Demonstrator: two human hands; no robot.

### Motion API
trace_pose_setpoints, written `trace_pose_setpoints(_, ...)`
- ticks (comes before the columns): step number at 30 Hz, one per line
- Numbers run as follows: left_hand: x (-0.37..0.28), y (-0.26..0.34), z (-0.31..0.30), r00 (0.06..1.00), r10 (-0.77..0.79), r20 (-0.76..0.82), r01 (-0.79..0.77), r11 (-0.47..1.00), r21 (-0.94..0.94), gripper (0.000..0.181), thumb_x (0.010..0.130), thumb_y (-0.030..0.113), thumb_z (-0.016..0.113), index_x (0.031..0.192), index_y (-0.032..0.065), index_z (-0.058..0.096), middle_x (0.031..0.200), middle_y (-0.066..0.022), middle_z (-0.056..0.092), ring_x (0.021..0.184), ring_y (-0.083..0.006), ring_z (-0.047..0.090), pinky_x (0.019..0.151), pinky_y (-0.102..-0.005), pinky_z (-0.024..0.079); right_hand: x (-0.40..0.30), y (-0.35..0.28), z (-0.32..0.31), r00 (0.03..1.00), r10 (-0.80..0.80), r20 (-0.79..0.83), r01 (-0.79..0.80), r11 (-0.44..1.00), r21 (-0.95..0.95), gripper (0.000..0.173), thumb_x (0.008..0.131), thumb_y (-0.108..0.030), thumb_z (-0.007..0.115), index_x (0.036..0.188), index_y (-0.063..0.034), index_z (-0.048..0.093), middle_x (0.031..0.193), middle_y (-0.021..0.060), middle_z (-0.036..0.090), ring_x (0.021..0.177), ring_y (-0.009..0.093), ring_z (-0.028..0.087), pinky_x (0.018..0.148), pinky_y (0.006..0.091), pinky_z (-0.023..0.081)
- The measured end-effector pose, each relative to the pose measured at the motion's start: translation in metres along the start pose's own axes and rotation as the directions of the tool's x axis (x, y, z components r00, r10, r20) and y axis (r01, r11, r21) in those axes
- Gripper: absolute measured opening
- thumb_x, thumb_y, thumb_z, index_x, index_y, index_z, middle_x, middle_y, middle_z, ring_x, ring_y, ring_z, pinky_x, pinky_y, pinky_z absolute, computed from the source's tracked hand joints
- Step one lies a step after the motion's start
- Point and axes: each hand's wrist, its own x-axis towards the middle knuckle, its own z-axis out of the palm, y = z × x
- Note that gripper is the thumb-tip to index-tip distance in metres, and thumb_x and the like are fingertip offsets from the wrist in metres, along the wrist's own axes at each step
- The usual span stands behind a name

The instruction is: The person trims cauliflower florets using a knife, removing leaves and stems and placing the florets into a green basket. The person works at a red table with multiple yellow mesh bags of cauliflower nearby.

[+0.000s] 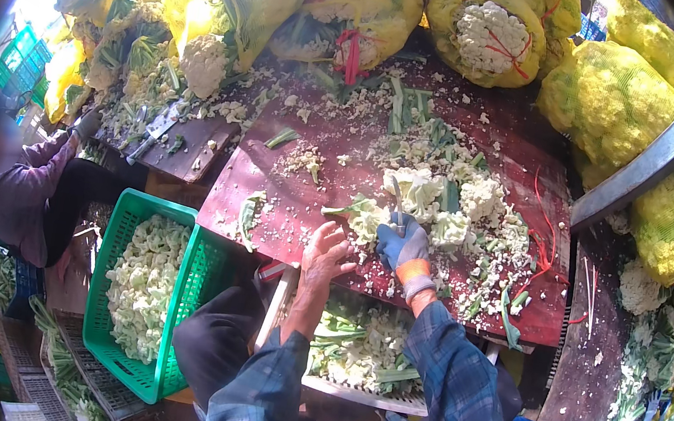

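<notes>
My right hand [406, 250], in a blue-grey work glove with an orange cuff, grips a knife [397, 200] whose blade points away from me among the cauliflower pieces. My left hand [327, 251] is bare, its fingers apart and holding nothing, over the front edge of the red board [286, 217]. A cauliflower piece with a leaf stalk [367, 219] lies between the two hands, just beyond them. Larger cauliflower chunks [420, 192] rest past the knife, with crumbs and cut leaves around them.
A green plastic crate [178, 311] of cauliflower florets [144, 288] stands at left. Below the board is a light-coloured crate [364, 398] of trimmings. Yellow mesh sacks [608, 105] line the far side. A metal bar [646, 160] slants at right. Another person [24, 191] sits at left.
</notes>
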Motion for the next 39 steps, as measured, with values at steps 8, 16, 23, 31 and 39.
trace_pose_setpoints(8,-0.011,-0.008,0.006,0.998,-0.014,0.059,0.008,0.995,0.1,0.06,0.084,0.012,0.063,0.138,0.0067,0.039,0.12,-0.0104,0.053,0.092,-0.0168,0.058,0.067,-0.0286,0.052,-0.065,-0.013,-0.015,0.987,0.159,0.001,-0.152,0.94,0.304,0.033,0.081,-0.011,0.066,0.11,-0.003,0.054,0.069,0.0065,0.058,0.05,0.012,0.055,0.036,0.0254,0.039)
trace_pose_setpoints(16,-0.018,-0.026,-0.004,0.996,0.05,0.076,-0.057,0.995,0.082,0.058,0.082,0.003,0.065,0.133,0.0006,0.039,0.089,-0.0073,0.062,0.067,-0.0137,0.061,0.054,-0.0227,0.051,-0.07,0.007,-0.035,0.992,0.03,0.122,-0.053,0.98,0.194,0.035,0.085,-0.019,0.067,0.115,-0.0055,0.056,0.072,0.0049,0.061,0.052,0.011,0.056,0.041,0.025,0.044)
trace_pose_setpoints(23,-0.033,-0.044,-0.012,0.979,0.144,-0.147,-0.114,0.974,0.196,0.044,0.078,0.006,0.069,0.113,-0.002,0.043,0.082,-0.008,0.06,0.061,-0.0157,0.062,0.048,-0.0244,0.052,-0.104,0.037,-0.029,0.979,-0.204,0.004,0.183,0.868,-0.461,0.026,0.088,-0.027,0.056,0.098,-0.0026,0.06,0.072,0.0164,0.066,0.063,0.029,0.067,0.057,0.0393,0.051)
trace_pose_setpoints(31,-0.028,-0.058,-0.02,0.97,0.195,-0.148,-0.173,0.974,0.148,0.032,0.078,0.006,0.069,0.104,0.0003,0.051,0.077,-0.0025,0.056,0.057,-0.0113,0.059,0.047,-0.0215,0.05,-0.127,0.029,0.0,0.986,-0.148,0.081,0.163,0.709,-0.686,0.031,0.087,-0.034,0.057,0.098,-0.0052,0.059,0.079,0.0223,0.066,0.076,0.041,0.064,0.068,0.0475,0.05)
trace_pose_setpoints(39,-0.038,-0.048,-0.014,0.97,0.212,-0.121,-0.185,0.961,0.206,0.028,0.079,0.007,0.068,0.101,-0.0005,0.054,0.076,-0.0045,0.062,0.056,-0.0114,0.06,0.046,-0.023,0.048,-0.118,0.052,0.012,0.998,-0.045,0.044,0.063,0.707,-0.705,0.032,0.085,-0.034,0.058,0.095,-0.0035,0.06,0.088,0.0268,0.064,0.088,0.045,0.06,0.074,0.0497,0.048)
